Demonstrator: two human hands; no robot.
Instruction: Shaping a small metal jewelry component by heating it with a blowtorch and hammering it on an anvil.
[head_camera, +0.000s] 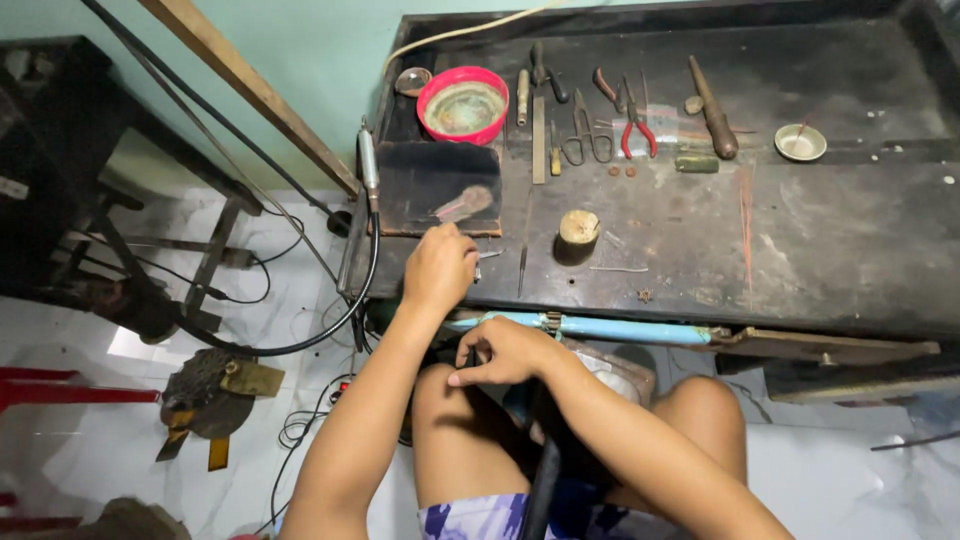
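A small metal piece (478, 268) is being pinched in the closed fingers of the left hand (438, 268) at the front edge of the dark workbench (820, 240), near a wooden stump (578, 229). A black hose (545, 470) is being gripped by the right hand (508, 352) just below a blue pipe (620, 328).

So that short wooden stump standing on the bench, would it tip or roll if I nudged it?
The wooden stump looks squat and stands on a flat end, so it probably slides rather than tips. Knocked onto its round side, it could roll across the dark workbench. It looks solid, so likely stiff and fairly heavy for its size.
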